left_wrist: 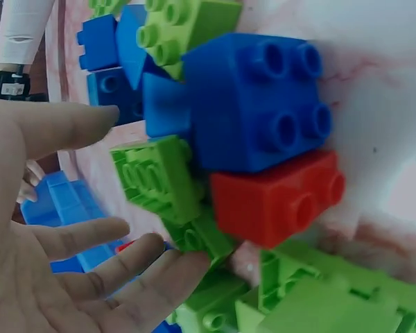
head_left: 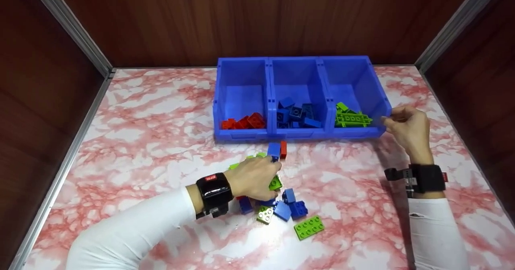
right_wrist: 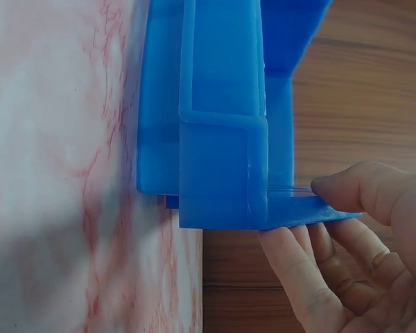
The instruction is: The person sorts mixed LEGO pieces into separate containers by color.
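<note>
My left hand [head_left: 253, 177] reaches over a loose pile of toy building bricks in front of the blue three-compartment bin [head_left: 299, 133]. In the left wrist view its thumb and fingers are apart, with the fingertips right at a green brick [left_wrist: 156, 180] and nothing gripped between them. A blue brick [left_wrist: 256, 104] and a red brick [left_wrist: 274, 198] lie beside that one. At the bin's right end, my right hand [head_left: 410, 131] pinches the side wall [right_wrist: 291, 208] between thumb and fingers. The palm hides part of the pile in the head view.
Red bricks [head_left: 255, 121] are in the left compartment, blue bricks [head_left: 296, 112] in the middle, green pieces [head_left: 354, 119] in the right. Outside the pile, nearest the front, lies a flat green brick [head_left: 309, 227]. Dark wooden walls [head_left: 257, 20] enclose the marbled table [head_left: 141, 109].
</note>
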Tool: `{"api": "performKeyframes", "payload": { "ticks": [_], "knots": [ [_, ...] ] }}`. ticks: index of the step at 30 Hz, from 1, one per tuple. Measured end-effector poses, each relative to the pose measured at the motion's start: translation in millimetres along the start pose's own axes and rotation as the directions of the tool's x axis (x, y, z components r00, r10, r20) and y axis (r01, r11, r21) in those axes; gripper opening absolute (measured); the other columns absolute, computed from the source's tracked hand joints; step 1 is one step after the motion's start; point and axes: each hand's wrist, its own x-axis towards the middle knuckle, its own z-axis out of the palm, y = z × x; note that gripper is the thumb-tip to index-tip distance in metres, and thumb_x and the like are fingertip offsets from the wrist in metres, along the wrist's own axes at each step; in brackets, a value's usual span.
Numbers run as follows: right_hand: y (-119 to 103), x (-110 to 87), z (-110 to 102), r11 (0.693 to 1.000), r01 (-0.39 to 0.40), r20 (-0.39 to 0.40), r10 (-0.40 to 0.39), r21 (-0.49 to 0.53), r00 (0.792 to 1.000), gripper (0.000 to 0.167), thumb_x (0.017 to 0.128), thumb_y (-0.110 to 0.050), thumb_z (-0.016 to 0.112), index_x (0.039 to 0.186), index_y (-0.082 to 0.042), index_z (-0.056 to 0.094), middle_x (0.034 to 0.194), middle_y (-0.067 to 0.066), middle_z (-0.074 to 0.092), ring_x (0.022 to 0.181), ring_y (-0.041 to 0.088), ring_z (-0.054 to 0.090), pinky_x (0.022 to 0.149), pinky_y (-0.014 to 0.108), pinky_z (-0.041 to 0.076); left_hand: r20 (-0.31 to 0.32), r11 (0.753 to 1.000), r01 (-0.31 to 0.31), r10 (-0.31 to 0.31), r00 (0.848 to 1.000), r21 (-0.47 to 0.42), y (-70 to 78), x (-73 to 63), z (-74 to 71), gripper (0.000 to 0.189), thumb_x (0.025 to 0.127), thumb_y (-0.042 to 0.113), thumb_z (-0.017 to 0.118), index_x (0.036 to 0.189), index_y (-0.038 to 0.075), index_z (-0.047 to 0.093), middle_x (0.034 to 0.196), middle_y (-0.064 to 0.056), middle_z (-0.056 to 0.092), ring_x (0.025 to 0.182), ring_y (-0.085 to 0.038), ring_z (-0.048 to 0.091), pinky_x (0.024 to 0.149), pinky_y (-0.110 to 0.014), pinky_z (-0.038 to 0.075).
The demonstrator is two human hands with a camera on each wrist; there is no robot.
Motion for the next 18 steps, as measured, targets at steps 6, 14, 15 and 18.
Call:
{"api": "performKeyframes", "payload": {
  "ticks": [6, 14, 15, 18],
  "knots": [
    [0, 0.7, 1, 1.0, 0.006, 0.001, -0.006, -0.021, 1.0, 0.029, 0.092, -0.015, 0.077, 0.114, 0.002, 0.072, 0.071, -0.032, 0.058, 0.071, -0.009, 0.059, 0.064, 0.006, 0.053, -0.006, 0.996, -0.045, 0.045, 0.999, -0.072, -2.7, 4.2, 2.9, 0.025, 0.086, 0.022, 0.084, 0.098, 0.006, 0.067, 0.074, 0.004, 0.05, 0.064, -0.011, 0.047, 0.053, -0.022, 0.038],
    [0, -0.4, 1, 1.0, -0.003, 0.011, 0.003, -0.002, 1.0, 0.031, 0.092, -0.015, 0.077, 0.115, 0.003, 0.071, 0.072, -0.031, 0.058, 0.071, -0.01, 0.06, 0.063, 0.007, 0.054, -0.08, 0.989, -0.093, 0.084, 0.993, -0.114, 2.7, 12.6, -14.4, 0.029, 0.088, 0.025, 0.086, 0.105, 0.007, 0.07, 0.079, 0.0, 0.066, 0.068, -0.011, 0.056, 0.057, -0.019, 0.047],
    [0, -0.5, 1, 1.0, -0.001, 0.008, 0.001, 0.0, 1.0, 0.03, 0.092, -0.015, 0.077, 0.115, 0.004, 0.071, 0.072, -0.031, 0.058, 0.07, -0.01, 0.06, 0.063, 0.007, 0.054, -0.091, 0.988, -0.099, 0.088, 0.992, -0.116, 4.4, 14.8, -17.3, 0.028, 0.088, 0.024, 0.085, 0.106, 0.008, 0.071, 0.083, -0.001, 0.068, 0.07, -0.011, 0.057, 0.059, -0.019, 0.048],
    [-1, -0.7, 0, 1.0, 0.008, 0.006, -0.008, 0.003, 1.0, 0.03, 0.092, -0.015, 0.076, 0.115, 0.005, 0.071, 0.071, -0.031, 0.058, 0.07, -0.01, 0.059, 0.062, 0.007, 0.054, -0.121, 0.987, -0.117, 0.104, 0.987, -0.107, 10.6, 23.5, -25.0, 0.027, 0.09, 0.023, 0.083, 0.11, 0.009, 0.072, 0.084, 0.0, 0.065, 0.073, -0.012, 0.055, 0.061, -0.019, 0.047]
  ]
}}
